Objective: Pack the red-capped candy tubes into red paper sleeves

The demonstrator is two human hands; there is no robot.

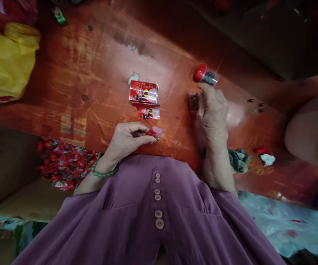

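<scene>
My left hand (129,138) is closed in a pinch on a small red printed plastic packet (156,133), just in front of the purple shirt. Beyond it lie a loose red packet (148,111) and a stack of similar shiny packets (143,91), printed with a cartoon figure. My right hand (213,108) is lowered beside a small red-edged box (193,103) of brown bead-like pieces. Its thumb touches or covers the box's right side; the fingertips are partly hidden. Close above its fingers lies a clear capsule-like container (207,75) with a red rounded cap and dark contents.
An open cardboard box (18,173) at left holds many filled red packets (67,162). A yellow bag (7,62) lies at the upper left. At right are a large pale tub (310,129), a dark cloth (239,160) and several small brown pieces (260,107) on the reddish table (106,66).
</scene>
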